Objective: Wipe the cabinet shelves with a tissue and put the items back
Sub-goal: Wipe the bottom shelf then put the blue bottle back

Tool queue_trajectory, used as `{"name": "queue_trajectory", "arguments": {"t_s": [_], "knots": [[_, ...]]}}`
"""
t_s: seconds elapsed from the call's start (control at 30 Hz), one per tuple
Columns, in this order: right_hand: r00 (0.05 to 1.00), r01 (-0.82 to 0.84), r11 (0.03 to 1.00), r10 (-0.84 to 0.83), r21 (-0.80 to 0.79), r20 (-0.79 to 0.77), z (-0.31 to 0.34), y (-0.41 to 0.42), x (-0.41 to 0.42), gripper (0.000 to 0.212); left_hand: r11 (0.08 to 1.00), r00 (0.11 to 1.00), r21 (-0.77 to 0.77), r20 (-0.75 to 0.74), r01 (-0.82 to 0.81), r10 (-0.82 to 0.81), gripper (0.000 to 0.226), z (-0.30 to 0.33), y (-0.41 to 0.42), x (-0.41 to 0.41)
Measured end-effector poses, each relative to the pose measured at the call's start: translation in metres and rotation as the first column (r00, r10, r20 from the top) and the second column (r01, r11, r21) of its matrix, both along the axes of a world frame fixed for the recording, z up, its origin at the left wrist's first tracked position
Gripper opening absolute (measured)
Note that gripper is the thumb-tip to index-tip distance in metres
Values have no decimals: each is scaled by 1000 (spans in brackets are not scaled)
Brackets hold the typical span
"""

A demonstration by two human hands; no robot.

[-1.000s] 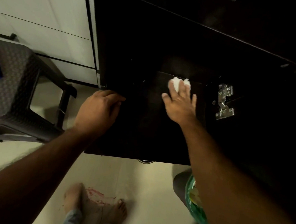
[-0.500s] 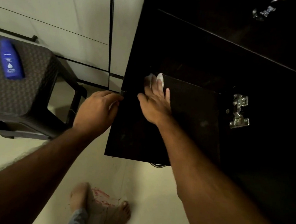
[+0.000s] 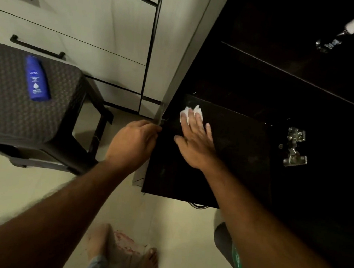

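One word is reading clearly — "NIVEA" — on the blue bottle that is lying flat on the dark woven stool beside the pale drawers. The right hand, fingers straight, is pressing the white tissue onto the dark cabinet shelf (near its back left corner). The left hand is curling round the shelf's left edge. A metal hinge is sitting at the right — bare feet below.
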State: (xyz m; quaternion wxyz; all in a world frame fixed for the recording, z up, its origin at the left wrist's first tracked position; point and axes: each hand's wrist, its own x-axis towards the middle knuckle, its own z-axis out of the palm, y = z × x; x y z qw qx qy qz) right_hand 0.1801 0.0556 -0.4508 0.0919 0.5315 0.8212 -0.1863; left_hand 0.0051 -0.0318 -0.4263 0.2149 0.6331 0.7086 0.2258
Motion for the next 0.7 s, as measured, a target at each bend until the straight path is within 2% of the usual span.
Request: {"name": "queue_trajectory", "arguments": {"t_s": [0.07, 0.13, 0.23, 0.3, 0.47, 0.57, 0.63, 0.7], "knots": [[997, 62, 998, -61, -7, 46, 2, 4, 26, 70, 1000, 1000, -14, 7, -19, 19, 30, 1, -2, -8], [970, 228, 972, -223, -58, 93, 8, 21, 37, 70, 999, 1000, -27, 8, -25, 25, 30, 1, -4, -12], [913, 401, 910, -388, -104, 127, 17, 39, 11, 71, 998, 1000, -61, 7, -19, 19, 32, -4, -5, -14], [901, 431, 896, -420, -104, 112, 17, 41, -21, 71, 996, 1000, -87, 15, -26, 28, 33, -5, -6, -16], [951, 307, 949, -303, -65, 66, 12, 39, -70, 64, 997, 1000, -77, -11, -15, 14, 33, -12, -5, -25], [986, 152, 977, -160, -150, -42, 19, 41, -51, 67, 995, 1000, -95, -3, -14, 13, 34, -15, -5, -30], [1000, 15, 983, -19, -182, -17, 24, 42, -31, 75, 995, 1000, -95, 0, -13, 13, 34, -14, -5, -32], [998, -47, 980, 56, -194, 42, 28, 41, -17, 81, 996, 1000, -89, -3, -2, 2, 34, -14, -4, -34]]}}
